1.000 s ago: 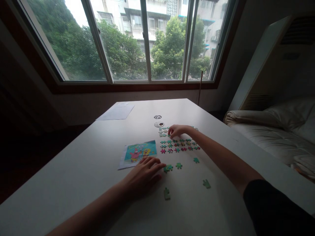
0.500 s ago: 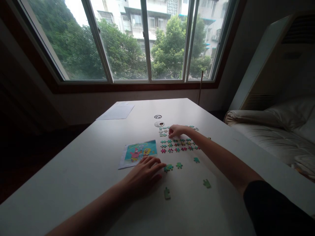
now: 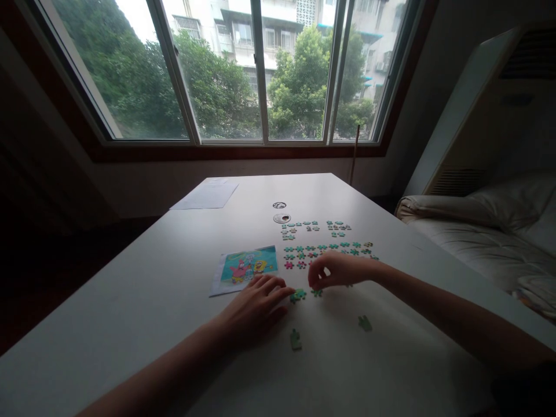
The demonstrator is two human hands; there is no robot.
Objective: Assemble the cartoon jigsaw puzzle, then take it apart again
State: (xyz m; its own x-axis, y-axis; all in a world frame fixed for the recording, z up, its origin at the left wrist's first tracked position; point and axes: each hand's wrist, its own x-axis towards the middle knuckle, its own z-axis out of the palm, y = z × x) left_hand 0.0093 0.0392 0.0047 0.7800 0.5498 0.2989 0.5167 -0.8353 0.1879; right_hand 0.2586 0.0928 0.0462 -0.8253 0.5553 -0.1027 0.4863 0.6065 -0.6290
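My left hand [image 3: 263, 298] lies palm down with its fingers stretched out, the index fingertip touching a small cluster of green puzzle pieces [image 3: 299, 296]. Under its fingers is the lower edge of a picture sheet [image 3: 248, 267] with cartoon figures. Just right of the cluster, my right hand [image 3: 328, 271] is curled in a pinch above a green puzzle piece [image 3: 317, 292]; whatever sits between its fingertips is hidden. Behind it, several puzzle pieces [image 3: 299, 249] lie in rows, some covered by the hand. Nearer to me are two loose pieces, one green piece [image 3: 295, 339] and another green piece [image 3: 365, 323].
Two round flat items, a nearer disc [image 3: 282, 218] and a farther disc [image 3: 279, 205], lie beyond the rows. White paper [image 3: 204, 195] rests at the table's far left. A pale sofa [image 3: 460, 226] stands right of the white table [image 3: 143, 301].
My right hand has come back from the far rows toward me, down beside the green cluster. A gap shows in the rows where it was. My left hand stays in place.
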